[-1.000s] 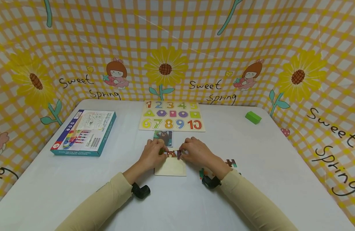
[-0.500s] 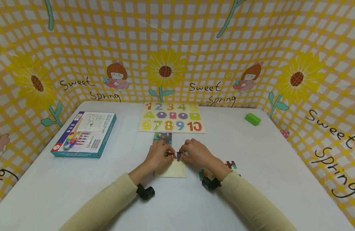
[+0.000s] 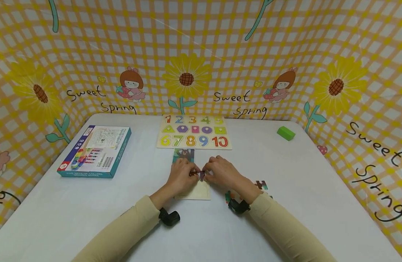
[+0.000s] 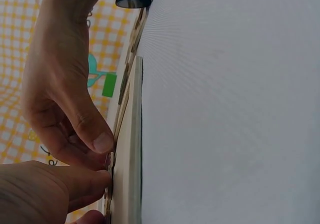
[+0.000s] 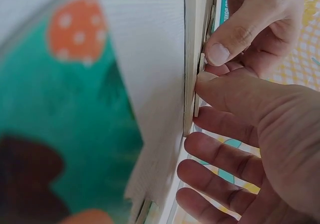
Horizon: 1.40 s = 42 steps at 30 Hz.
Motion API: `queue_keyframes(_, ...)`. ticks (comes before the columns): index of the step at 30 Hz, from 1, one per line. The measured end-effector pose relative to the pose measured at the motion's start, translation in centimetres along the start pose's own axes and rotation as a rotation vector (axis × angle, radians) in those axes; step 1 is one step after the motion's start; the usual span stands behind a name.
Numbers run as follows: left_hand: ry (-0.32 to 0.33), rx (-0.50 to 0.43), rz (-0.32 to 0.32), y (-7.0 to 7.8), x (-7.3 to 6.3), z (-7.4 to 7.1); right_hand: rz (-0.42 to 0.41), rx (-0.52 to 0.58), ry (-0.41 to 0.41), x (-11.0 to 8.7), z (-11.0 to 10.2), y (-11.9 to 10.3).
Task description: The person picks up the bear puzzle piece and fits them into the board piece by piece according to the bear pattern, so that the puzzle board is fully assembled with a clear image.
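Note:
A shallow wooden puzzle tray [image 3: 194, 193] lies in front of the person, its near part bare. At its far edge my right hand [image 3: 224, 174] pinches a dark purple jigsaw piece [image 3: 202, 175] between thumb and forefinger; the other fingers spread loosely in the right wrist view. Right beside it, my left hand [image 3: 182, 177] has thumb and fingers on a brown jigsaw piece [image 3: 193, 173], mostly covered by the hand. In the right wrist view both thumbs nearly meet at a thin wooden piece edge [image 5: 202, 62]. Beyond the left hand lies a bear picture card [image 3: 184, 153].
Loose jigsaw pieces [image 3: 261, 185] lie by the right forearm, partly hidden; a green one [image 5: 75, 99] looms close in the right wrist view. A number board [image 3: 194, 131] stands behind, a teal-edged box [image 3: 95, 151] at left, a green block [image 3: 286, 133] at right.
The left hand has moved right and slightly nearer, closing in on the right hand and covering the brown bear piece. My right hand stays nearly still with the purple piece.

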<state>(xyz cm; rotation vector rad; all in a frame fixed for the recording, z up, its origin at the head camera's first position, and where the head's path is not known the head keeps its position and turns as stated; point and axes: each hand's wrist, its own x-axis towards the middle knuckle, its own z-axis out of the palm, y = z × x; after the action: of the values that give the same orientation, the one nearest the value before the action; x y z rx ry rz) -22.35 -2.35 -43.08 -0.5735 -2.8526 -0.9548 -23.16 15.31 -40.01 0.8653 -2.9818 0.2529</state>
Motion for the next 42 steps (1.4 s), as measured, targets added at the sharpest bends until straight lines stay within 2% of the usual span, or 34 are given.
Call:
queue_keyframes(21,0.004,0.016,-0.012,0.2,0.1,0.1,-0.023,0.035,0.022,0.0,0.1,0.3)
queue_keyframes(35,-0.039,-0.023,-0.001,0.0,-0.4,-1.4,0.023,0.042,0.003,0.0,0.0,0.1)
queue_keyframes(42,-0.046,-0.009,-0.027,-0.2,-1.3,-2.8,0.026,0.035,-0.007,0.1,0.0,0.1)
